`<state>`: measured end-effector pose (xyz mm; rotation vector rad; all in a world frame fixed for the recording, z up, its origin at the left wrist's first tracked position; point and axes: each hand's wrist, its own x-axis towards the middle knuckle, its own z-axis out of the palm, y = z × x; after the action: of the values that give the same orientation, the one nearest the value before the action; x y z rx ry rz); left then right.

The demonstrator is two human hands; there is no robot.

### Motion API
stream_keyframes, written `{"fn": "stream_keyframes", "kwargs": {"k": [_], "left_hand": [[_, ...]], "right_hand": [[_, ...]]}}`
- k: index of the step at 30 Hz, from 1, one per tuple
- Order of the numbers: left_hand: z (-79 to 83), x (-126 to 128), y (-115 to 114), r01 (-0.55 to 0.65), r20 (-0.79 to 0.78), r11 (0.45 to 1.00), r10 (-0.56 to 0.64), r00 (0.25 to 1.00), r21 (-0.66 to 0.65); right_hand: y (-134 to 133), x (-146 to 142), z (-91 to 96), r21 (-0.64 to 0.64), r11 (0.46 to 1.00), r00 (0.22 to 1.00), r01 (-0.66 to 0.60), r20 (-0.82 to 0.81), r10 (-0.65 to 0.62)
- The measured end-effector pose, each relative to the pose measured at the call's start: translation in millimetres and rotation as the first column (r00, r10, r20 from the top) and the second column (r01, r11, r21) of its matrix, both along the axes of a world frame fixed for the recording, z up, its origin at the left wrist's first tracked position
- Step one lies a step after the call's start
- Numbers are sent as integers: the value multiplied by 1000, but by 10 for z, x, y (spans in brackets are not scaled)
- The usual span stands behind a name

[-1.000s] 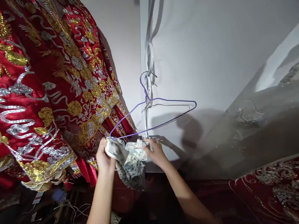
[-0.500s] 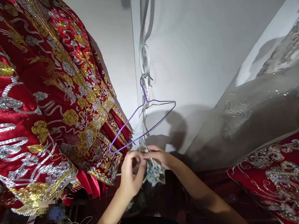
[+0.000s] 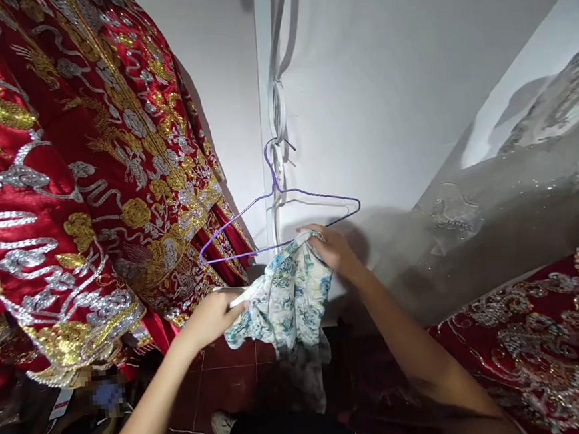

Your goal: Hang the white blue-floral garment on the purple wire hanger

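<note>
A white garment with a blue-green floral print (image 3: pixel 288 297) is stretched between my hands, its lower part hanging down into shadow. My left hand (image 3: pixel 222 316) pinches its left edge. At the upper right corner, my right hand (image 3: pixel 331 248) grips the garment's band, thumb in front. Just above and behind the cloth a purple wire hanger (image 3: pixel 239 213) hangs by its hook from a white ring chain (image 3: pixel 277 114). The cloth's top edge overlaps the hanger's bottom bar in view; whether they touch I cannot tell.
Red robes with gold and silver embroidery (image 3: pixel 139 162) hang at the left. A pale sheer beaded gown (image 3: pixel 454 211) and a red beaded garment (image 3: pixel 544 331) are at the right. A white cable (image 3: pixel 196 433) lies on the tiled floor (image 3: pixel 230 382).
My hands were close together on the bunched garment. They have moved apart, spreading it wide, and my right hand has risen. The hanger has turned to face me more broadly.
</note>
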<state>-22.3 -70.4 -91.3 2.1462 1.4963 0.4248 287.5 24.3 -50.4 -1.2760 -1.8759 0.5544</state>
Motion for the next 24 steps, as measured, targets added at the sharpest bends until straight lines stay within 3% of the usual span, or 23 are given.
{"fn": "stream_keyframes", "kwargs": {"k": [4,9,13,17,21,24], "left_hand": [[211,-240,15,-52,-88,995,45,995,-81],[568,-356,267,-114,-127,985,131,983,133],[734,-282,483,-72,-124,971,102,987,227],[847,13,564,17,38,846,-45,998,533],[905,164,708,-130,272,751,-69,960,647],[912,90,831,-198,326,710,-46,944,675]], "right_hand": [[115,57,-163,11,998,995,69,73,-70],[-18,159,-31,78,990,993,120,-5,-120],[-92,215,-12,74,992,995,102,-13,-102],[-119,113,-87,68,996,997,56,43,-59],[-259,-33,-102,81,993,996,-88,-3,89],[-442,2,-59,152,987,989,50,-144,-28]]}}
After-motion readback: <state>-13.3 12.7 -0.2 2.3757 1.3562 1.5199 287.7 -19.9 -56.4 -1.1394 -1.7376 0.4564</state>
